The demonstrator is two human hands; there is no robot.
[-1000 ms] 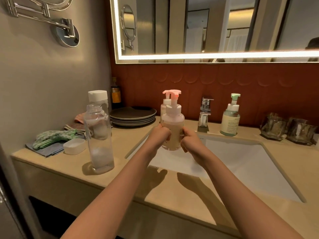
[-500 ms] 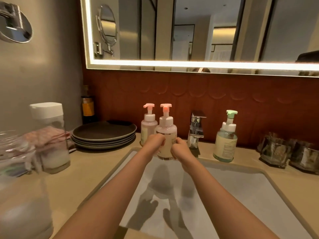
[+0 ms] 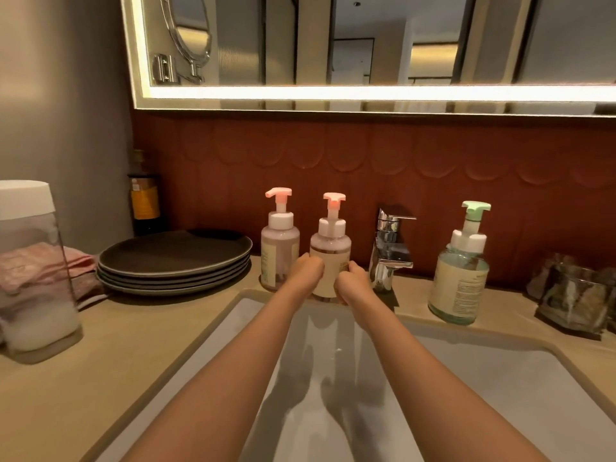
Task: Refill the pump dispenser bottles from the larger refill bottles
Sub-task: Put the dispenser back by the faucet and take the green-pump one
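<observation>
Two hands on one thing: the held pump bottle (image 3: 330, 255), with a pink pump head, white collar and pale label, upright at the back edge of the sink (image 3: 500, 378), between the hands.
Left hand (image 3: 305, 273): fingers curled round the bottle's left side, low on the body.
Right hand (image 3: 353, 283): fingers curled round its right side, a little lower.
Bottle base: partly hidden by the hands; whether it sits on the counter (image 3: 100, 361) cannot be told.
Second pink-pump bottle (image 3: 279, 248): upright on the counter just left of the held one.
Faucet (image 3: 388, 251): chrome, just right of the right hand.
Green-pump bottle (image 3: 461, 275): upright on the counter right of the faucet, clear with a pale label.
Refill bottle (image 3: 30, 268): large, clear, white-capped, far left on the counter, white contents low inside.
Plates (image 3: 173, 258): dark stack between the refill bottle and the pump bottles.
Dark bottle (image 3: 144, 201): amber label, in the corner behind the plates.
Glass tumblers (image 3: 573, 295): far right by the wall.
</observation>
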